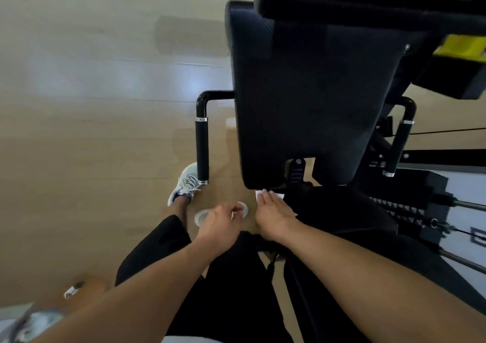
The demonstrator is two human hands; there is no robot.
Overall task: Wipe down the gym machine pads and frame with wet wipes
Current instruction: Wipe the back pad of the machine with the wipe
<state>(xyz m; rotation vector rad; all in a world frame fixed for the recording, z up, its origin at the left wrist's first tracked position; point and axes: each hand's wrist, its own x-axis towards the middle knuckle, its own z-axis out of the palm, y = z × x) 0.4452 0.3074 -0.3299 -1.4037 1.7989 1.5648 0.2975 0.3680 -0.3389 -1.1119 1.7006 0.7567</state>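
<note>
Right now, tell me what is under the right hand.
A white wipe lies under the right hand, pressed flat on the black seat pad. Only its far edge shows past the fingertips; the rest is covered by the hand.

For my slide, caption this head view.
Right hand presses a wet wipe on the seat; left hand holds a packet.

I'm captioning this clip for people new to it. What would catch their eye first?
The big black back pad fills the upper middle, with a handle at its left. Below it, the right hand lies flat on a white wipe at the seat's front edge. The left hand holds a clear packet.
</note>
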